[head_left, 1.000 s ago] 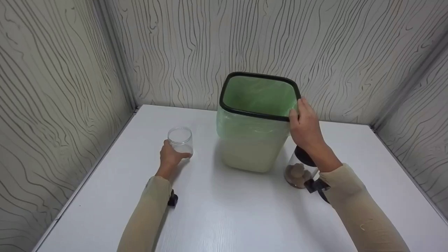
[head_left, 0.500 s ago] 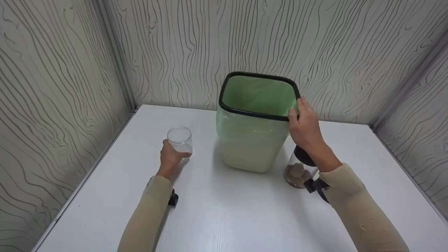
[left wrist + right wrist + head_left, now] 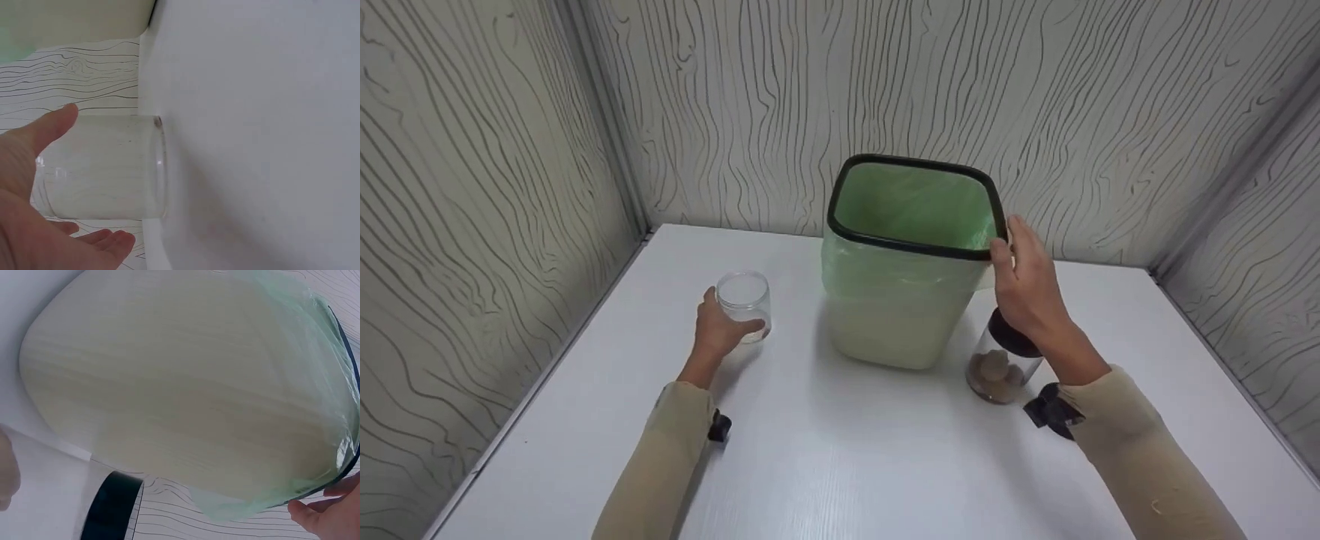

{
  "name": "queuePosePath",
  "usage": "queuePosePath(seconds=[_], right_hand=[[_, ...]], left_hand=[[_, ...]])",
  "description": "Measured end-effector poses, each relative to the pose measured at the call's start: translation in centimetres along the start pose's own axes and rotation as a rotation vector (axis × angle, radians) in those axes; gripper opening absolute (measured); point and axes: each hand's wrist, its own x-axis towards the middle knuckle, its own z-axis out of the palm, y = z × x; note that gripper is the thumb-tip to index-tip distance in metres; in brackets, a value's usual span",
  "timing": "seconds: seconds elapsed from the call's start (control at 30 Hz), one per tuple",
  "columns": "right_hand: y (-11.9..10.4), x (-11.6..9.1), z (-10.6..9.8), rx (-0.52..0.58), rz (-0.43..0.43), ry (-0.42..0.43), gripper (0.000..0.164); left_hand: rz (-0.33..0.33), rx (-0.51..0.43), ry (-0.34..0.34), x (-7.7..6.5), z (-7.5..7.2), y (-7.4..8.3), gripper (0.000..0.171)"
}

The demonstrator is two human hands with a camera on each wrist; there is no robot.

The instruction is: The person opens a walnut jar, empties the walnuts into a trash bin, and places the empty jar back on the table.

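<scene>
On the left of the table, an uncovered clear jar (image 3: 744,294) stands upright. My left hand (image 3: 718,324) is spread round its near side; in the left wrist view the thumb overlaps the jar's wall (image 3: 101,169), while the other fingers stretch out straight below it. A cream trash can (image 3: 889,322) lined with a green bag (image 3: 915,206) stands upright near the middle. My right hand (image 3: 1031,285) is at the right corner of its black rim (image 3: 907,245), fingers loosely extended, the thumb right at the rim.
Beneath my right hand stands a clear jar with a black lid (image 3: 1011,335), holding several brown lumps (image 3: 994,369). The white table (image 3: 810,450) meets patterned walls (image 3: 750,112) at the back and both sides.
My right hand has shifted slightly right, its fingers loosening from the rim. My left hand has moved slightly left, its fingers spreading about the jar. The trash can and jars stay put.
</scene>
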Motion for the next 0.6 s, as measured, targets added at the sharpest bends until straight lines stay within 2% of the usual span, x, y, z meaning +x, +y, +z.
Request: queuePosePath(seconds=[0.13, 0.37, 0.6], right_hand=[[0.7, -1.0, -0.6, -0.034, -0.001, 0.018, 0.062], [2.3, -2.4, -1.1, -0.114, 0.022, 0.015, 0.058], [4.3, -3.7, -1.1, -0.142, 0.044, 0.001, 0.067]], left_hand=[[0.047, 0.037, -0.016, -0.3, -0.7, 0.9, 0.097], [0.079, 0.119, -0.008, -1.0, -1.6, 2.3, 0.102], [0.136, 0.123, -0.011, -2.2, -1.5, 4.1, 0.1]])
